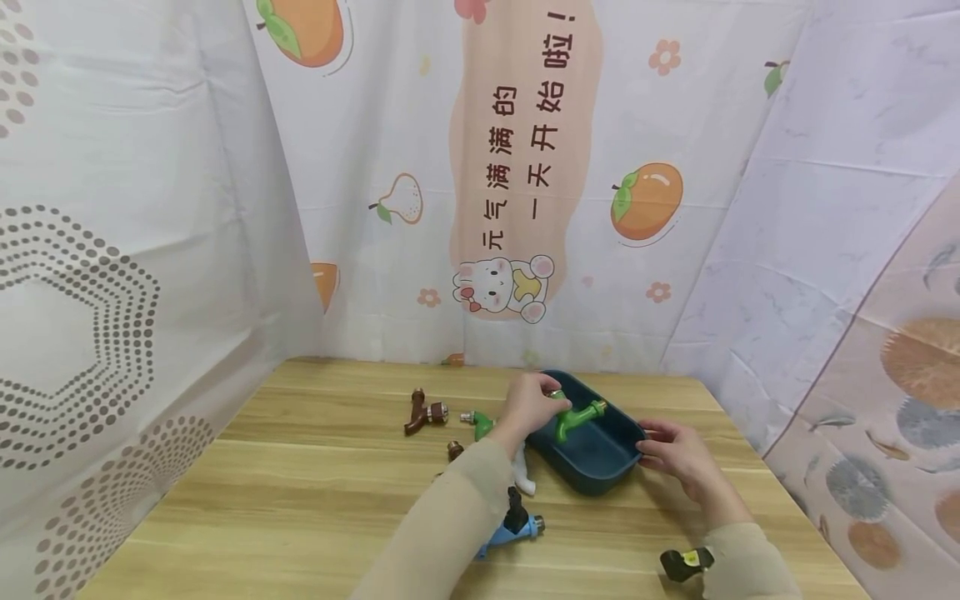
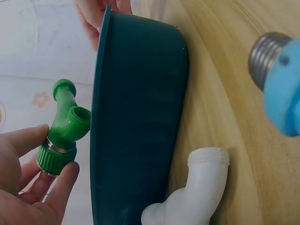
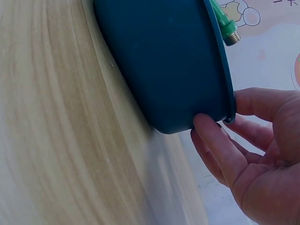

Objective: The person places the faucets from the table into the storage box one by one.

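My left hand [image 1: 528, 408] pinches a green plastic faucet [image 1: 577, 419] by its ribbed knob, holding it above the dark teal tub [image 1: 592, 477]. In the left wrist view the faucet [image 2: 65, 117] hangs beside the tub's rim, with thumb and fingers on opposite sides of the knob. At the tub's right end, my right hand [image 1: 678, 457] holds the rim. The right wrist view has its fingers [image 3: 220, 145] against the tub's end wall and rim. No other thing shows inside the tub.
Left of the tub lie a brown faucet [image 1: 426, 412], another green one [image 1: 482, 424] and a white one [image 1: 523, 477], partly behind the left arm. A blue faucet [image 1: 513, 533] with a black handle is nearer. A black piece [image 1: 682, 564] lies by the right sleeve.
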The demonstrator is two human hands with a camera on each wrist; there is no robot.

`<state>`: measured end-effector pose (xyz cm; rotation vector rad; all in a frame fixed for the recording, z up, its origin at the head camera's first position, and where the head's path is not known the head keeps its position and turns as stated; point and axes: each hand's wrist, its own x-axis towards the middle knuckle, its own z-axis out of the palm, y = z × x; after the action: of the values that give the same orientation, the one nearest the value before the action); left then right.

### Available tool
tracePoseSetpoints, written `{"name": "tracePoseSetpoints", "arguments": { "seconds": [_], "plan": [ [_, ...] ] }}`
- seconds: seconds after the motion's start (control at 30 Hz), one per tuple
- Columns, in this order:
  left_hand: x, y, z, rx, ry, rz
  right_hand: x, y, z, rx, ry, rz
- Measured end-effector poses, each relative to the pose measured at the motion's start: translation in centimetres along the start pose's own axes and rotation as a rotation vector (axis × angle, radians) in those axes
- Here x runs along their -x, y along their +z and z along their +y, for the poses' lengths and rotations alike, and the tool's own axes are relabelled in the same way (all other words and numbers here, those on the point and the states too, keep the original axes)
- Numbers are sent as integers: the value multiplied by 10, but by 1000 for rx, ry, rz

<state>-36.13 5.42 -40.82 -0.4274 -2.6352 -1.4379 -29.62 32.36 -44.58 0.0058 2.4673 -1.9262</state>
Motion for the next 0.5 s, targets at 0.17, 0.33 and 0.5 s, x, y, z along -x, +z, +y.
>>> {"name": "tracePoseSetpoints", "arguments": {
  "seconds": [0.17, 0.33, 0.5],
  "plan": [
    [2, 3, 2, -43, -28, -30, 0, -1, -1, -9, -7, -7],
    [4, 5, 4, -53, -36, -55, 1, 0, 0, -4, -6, -6],
    [5, 7, 3, -56, -16, -63, 0, 0, 0, 1, 1, 6]
  ]
}}
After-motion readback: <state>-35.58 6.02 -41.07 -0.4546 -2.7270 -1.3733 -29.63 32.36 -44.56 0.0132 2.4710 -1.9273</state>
